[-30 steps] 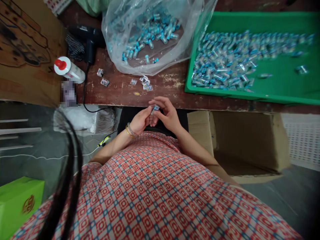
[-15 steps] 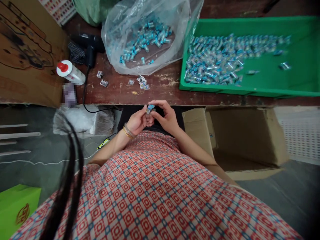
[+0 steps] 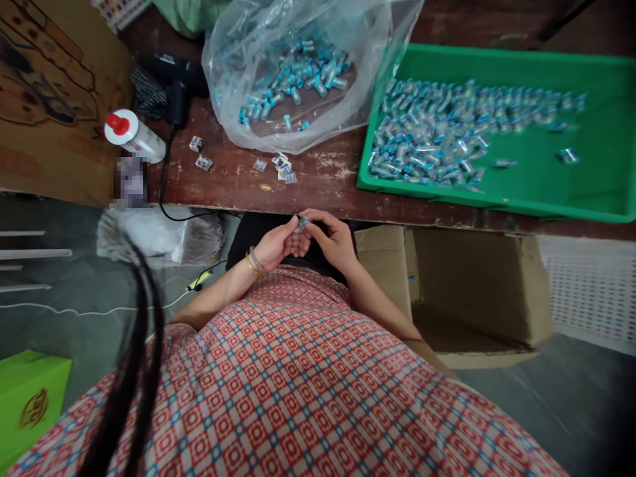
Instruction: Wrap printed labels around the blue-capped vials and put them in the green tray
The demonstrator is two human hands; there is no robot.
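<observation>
My left hand (image 3: 275, 245) and my right hand (image 3: 332, 240) meet just below the table's front edge, over my lap. Both pinch one small blue-capped clear capsule (image 3: 301, 224) between their fingertips. A gold bangle sits on my left wrist. A clear plastic bag (image 3: 298, 66) on the table holds several of the same blue capsules. To the right a green tray (image 3: 591, 192) holds a large pile of them. A few small printed labels (image 3: 283, 169) lie on the wood in front of the bag.
A white bottle with a red cap (image 3: 132, 136) lies at the table's left, beside a black corded tool (image 3: 173, 76). An open cardboard box (image 3: 477, 291) stands on the floor to my right. A green box (image 3: 30, 404) sits at lower left.
My hands have stayed together on the capsule, turning it slightly between the fingertips. The view has shifted a little; nothing on the table has moved.
</observation>
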